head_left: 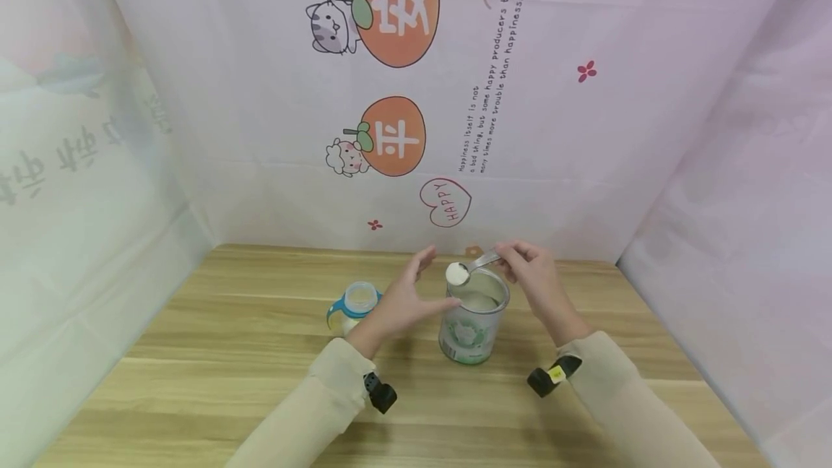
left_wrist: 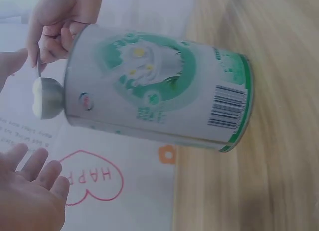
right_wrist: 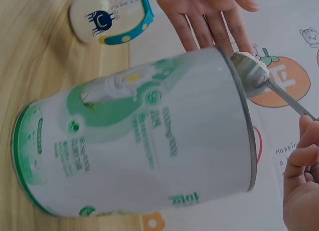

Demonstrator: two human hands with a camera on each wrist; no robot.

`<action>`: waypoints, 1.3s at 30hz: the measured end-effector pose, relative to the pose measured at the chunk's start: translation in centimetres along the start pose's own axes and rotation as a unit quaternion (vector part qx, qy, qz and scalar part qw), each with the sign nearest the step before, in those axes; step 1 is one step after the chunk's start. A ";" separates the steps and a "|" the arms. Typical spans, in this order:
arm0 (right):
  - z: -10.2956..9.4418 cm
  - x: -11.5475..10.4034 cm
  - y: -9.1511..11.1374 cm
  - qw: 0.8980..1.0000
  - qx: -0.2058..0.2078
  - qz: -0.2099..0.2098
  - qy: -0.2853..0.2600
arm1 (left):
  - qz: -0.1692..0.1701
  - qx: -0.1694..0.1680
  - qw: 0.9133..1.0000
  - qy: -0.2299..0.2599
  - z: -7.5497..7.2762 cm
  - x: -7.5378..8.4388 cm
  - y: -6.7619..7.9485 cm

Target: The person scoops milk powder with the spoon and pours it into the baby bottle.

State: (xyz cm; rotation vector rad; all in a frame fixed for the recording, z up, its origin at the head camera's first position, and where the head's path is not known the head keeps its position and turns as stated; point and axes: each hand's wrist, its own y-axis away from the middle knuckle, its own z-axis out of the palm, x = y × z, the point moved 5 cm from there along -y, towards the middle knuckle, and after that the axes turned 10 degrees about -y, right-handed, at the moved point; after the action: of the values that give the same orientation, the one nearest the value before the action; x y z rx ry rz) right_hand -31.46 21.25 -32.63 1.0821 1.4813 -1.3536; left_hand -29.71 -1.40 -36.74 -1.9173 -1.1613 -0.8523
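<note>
My right hand pinches the handle of a metal measuring spoon heaped with white powder. The spoon's bowl is over the left rim of an open milk powder can, white with green print, which stands upright on the table. Powder shows inside the can. Held beside the can's left rim, my left hand has its fingers spread and holds nothing; in the left wrist view its palm and fingers appear below the spoon's bowl. A baby bottle with blue handles stands to the left, partly hidden behind the left hand.
The wood-grain table extends around the can and bottle. A printed white cloth hangs behind its back edge, with more cloth at both sides. Black straps with small devices sit on both wrists.
</note>
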 end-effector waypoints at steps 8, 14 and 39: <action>1.7 -0.3 -0.6 1.000 -0.005 0.002 0.002 | 0.015 0.012 1.000 -0.005 -2.0 0.2 0.2; 3.3 -0.3 -0.8 1.000 -0.012 0.009 -0.023 | 0.026 0.018 0.999 -0.002 -3.7 0.0 0.9; 10.4 -0.5 -1.2 0.996 -0.035 -0.015 -0.084 | -0.010 0.034 0.999 -0.028 -9.5 -4.5 4.7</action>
State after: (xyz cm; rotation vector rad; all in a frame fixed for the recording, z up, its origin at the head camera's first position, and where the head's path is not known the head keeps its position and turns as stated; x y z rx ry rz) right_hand -32.14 10.76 -32.59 0.8831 1.4149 -1.3674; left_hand -28.71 -12.86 -36.65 -1.8877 -1.2287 -0.7633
